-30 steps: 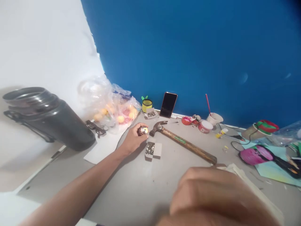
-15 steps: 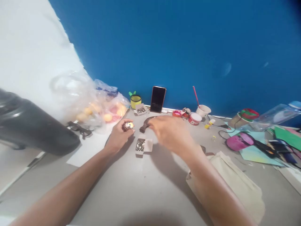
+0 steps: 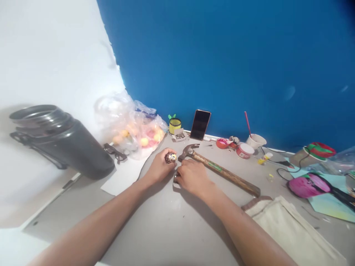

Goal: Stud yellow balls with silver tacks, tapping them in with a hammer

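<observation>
Here's the little ball (image 3: 170, 158) over the worktop (image 3: 155, 229), the left hand's (image 3: 161, 166) grip closed around it! Just beside, the right hand (image 3: 193, 178) dips over a small box (image 3: 176, 185), its grip hidden, can't tell; the hammer (image 3: 222, 169) lies just beyond, the phone (image 3: 200, 125) leaning behind.

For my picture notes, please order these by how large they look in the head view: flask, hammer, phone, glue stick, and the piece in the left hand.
1. Flask
2. Hammer
3. Phone
Not ranked: glue stick, and piece in the left hand, which partly hides it; they look alike in size.
</observation>
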Available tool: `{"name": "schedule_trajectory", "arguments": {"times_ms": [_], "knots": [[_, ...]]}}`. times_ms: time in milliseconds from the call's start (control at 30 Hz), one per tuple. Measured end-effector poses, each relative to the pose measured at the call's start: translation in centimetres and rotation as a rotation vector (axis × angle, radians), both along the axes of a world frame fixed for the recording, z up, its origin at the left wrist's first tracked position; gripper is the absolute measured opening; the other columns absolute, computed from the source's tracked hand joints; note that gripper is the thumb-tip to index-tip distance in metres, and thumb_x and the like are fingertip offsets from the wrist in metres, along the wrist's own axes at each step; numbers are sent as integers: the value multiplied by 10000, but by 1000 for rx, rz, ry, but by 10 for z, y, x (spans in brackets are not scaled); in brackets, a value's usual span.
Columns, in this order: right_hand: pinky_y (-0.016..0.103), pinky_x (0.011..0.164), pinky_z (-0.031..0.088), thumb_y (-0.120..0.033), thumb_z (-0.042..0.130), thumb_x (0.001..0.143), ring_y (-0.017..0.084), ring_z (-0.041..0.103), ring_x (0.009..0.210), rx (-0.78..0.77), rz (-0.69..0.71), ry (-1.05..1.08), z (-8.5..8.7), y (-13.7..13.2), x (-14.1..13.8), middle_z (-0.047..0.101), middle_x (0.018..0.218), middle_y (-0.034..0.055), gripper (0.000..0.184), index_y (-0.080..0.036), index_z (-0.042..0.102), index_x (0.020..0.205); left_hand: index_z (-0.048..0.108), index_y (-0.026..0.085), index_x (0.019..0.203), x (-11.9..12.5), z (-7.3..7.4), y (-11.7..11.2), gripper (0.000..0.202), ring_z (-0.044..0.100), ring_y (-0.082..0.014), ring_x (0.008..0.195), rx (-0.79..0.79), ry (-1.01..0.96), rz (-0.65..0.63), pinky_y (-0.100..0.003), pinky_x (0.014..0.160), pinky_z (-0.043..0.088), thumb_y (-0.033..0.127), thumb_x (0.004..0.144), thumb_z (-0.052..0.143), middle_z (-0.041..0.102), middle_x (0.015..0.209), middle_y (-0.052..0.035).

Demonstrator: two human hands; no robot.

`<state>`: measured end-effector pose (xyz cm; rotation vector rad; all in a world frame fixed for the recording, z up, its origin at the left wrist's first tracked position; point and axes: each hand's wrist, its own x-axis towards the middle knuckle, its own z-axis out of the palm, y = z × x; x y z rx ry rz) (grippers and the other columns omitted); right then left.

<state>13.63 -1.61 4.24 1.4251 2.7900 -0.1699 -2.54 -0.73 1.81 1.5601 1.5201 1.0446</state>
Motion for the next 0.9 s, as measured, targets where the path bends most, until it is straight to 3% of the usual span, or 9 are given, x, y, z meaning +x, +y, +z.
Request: {"name": "schedule_trajectory", "arguments": {"times_ms": [200, 367, 533, 733, 900], "knots": [[314, 748, 442, -305, 563, 948, 255, 637, 1016, -24, -11, 9, -7, -3, -6, 718, 1027, 117, 243, -186, 774, 970, 618, 183, 896, 2, -6, 0, 335, 552, -152, 719, 23, -5, -71, -259, 672, 440, 94, 582, 541, 610, 772, 30], [301, 747, 436, -234, 511, 967, 226, 635, 974, -47, -25, 14, -11, -3, -6, 711, 1010, 92, 248, -206, 755, 933, 610, 187, 891, 1, -6, 1, 343, 564, -158, 759, 52, -7, -62, -263, 701, 441, 73, 580, 522, 616, 811, 23], [316, 712, 441, -178, 494, 950, 241, 655, 940, -26, -31, -44, -11, -4, -8, 704, 1019, 129, 252, -162, 738, 1011, 617, 187, 931, 2, -2, 0, 356, 562, -157, 754, 34, -24, -16, -269, 709, 441, 72, 604, 531, 619, 825, 20], [319, 752, 445, -313, 568, 947, 255, 664, 996, -82, -54, -7, -2, -9, -12, 729, 1027, 111, 228, -192, 760, 970, 616, 188, 911, 3, 0, -2, 327, 549, -154, 745, 29, -27, -16, -269, 720, 444, 81, 609, 554, 610, 807, 26], [310, 756, 434, -284, 569, 943, 245, 670, 1014, -139, -65, 12, -2, -10, -13, 740, 1047, 84, 200, -208, 753, 945, 624, 190, 925, 4, 1, -5, 327, 554, -156, 758, 32, -8, -28, -270, 734, 453, 99, 617, 564, 619, 820, 24]]}}
